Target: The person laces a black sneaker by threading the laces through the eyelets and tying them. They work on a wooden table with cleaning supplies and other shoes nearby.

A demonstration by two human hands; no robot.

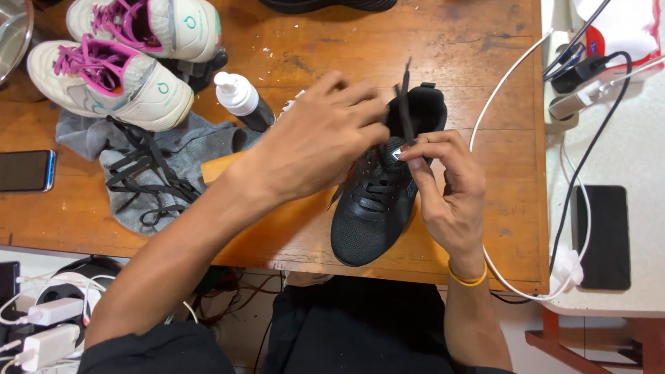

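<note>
Starting at the left of the frame, a dark phone [25, 170] lies flat near the table edge, and above it two white sneakers with pink laces [111, 79] sit on a grey cloth [173, 138] strewn with a loose black lace [149, 180]. A white-capped bottle [242, 100] stands just beside that cloth; if my forearm swings wide I judge it could tip over.

My left hand [315, 142] hovers over the collar of the black shoe [377, 201] at frame centre, fingers curled together at the tongue, though I cannot tell exactly what they pinch. My right hand [450, 197] is clamped, thumb against forefinger, on the black shoelace [404, 97], which rises taut above the shoe. Pulling too hard could drag the lace out of an eyelet or slide the shoe, whose toe already sits close to the table's near edge.

To the right, a white cable [509, 76] loops near my wrist and might snag.
</note>
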